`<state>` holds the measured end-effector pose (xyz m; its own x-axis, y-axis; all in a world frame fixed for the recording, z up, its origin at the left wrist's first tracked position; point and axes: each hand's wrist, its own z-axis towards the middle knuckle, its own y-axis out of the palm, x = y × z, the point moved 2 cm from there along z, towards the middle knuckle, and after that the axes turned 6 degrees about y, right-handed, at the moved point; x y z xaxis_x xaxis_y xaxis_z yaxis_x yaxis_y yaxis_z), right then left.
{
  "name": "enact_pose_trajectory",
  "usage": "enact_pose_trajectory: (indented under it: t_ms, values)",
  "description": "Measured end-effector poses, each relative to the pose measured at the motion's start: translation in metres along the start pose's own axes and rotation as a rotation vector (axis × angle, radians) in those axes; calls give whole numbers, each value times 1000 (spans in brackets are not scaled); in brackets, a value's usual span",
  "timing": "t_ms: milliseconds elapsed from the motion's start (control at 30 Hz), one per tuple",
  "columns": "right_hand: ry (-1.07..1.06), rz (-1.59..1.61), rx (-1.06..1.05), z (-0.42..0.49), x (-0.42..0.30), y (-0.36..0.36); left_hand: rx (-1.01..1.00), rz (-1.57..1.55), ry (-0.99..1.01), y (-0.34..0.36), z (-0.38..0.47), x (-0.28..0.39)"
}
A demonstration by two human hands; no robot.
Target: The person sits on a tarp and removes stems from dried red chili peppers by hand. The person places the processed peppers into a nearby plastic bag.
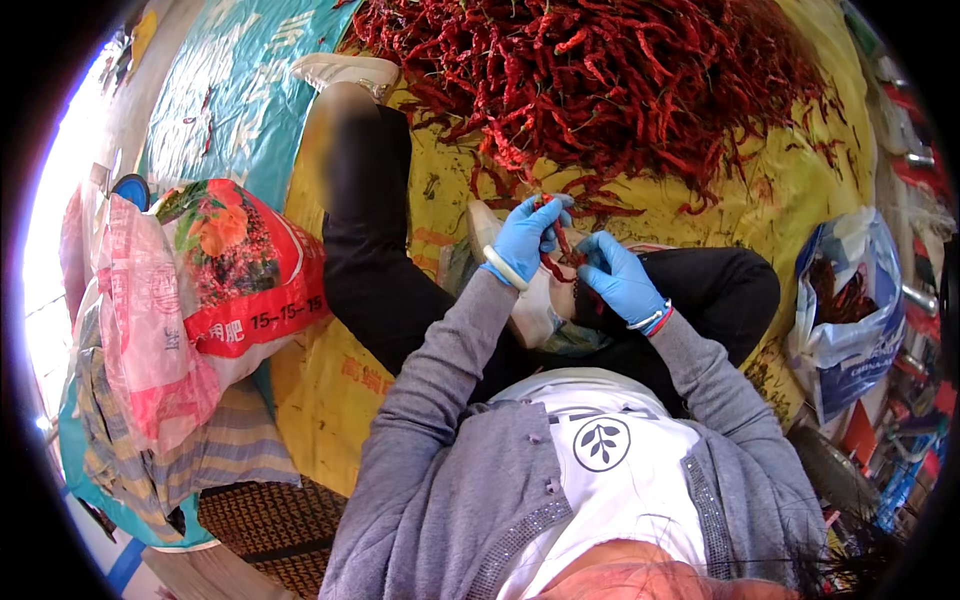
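Observation:
My left hand [529, 234], in a blue disposable glove, grips a few dried red chili peppers [561, 244] between thumb and fingers. Across from it, my right hand [619, 276], gloved the same way, pinches the lower part of these peppers. Both hands are over my folded leg and light-coloured shoe [534, 315]. Just beyond them rises a large heap of dried red chili peppers [585, 82], many with stems. Loose peppers lie along its near edge. My fingers partly hide the held peppers, so their exact number is unclear.
A yellow plastic sheet [330, 390] lies beneath me, with a teal sheet [232, 97] at the far left. A red-and-white printed fertilizer sack [247, 262] stands on the left. To the right, a blue-and-white plastic bag [847, 352] holds dark dried peppers.

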<state>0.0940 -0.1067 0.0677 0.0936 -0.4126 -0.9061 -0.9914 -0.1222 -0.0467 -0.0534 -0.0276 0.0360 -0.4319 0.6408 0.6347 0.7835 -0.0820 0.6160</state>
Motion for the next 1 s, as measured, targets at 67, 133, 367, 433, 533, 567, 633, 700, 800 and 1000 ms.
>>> enact_pose_trajectory:
  t_ms: [67,133,367,433,533,567,633,700,800,1000]
  values:
    - [-58,26,53,0,1,-4,-62,98,-7,1,-9,-4]
    - [20,56,136,2,-6,-10,-101,154,53,2,-16,-13]
    - [-180,-144,217,12,-11,-6,-181,233,92,10,-34,-28]
    - [-241,-244,205,9,-14,-2,-152,310,79,11,-37,-28]
    - [-134,-80,135,4,-18,-3,-149,331,83,14,-41,-28]
    - [-75,22,102,3,-20,-2,-155,348,74,16,-43,-27]
    - [-207,-36,163,6,-14,-7,-134,282,20,26,-46,-21]
    - [-233,-23,183,6,-10,-9,-120,264,-6,29,-48,-19]
    - [-136,161,170,8,-8,-10,-106,278,29,32,-53,-17]
    - [381,1061,119,12,1,14,-82,184,84,30,-55,-15]
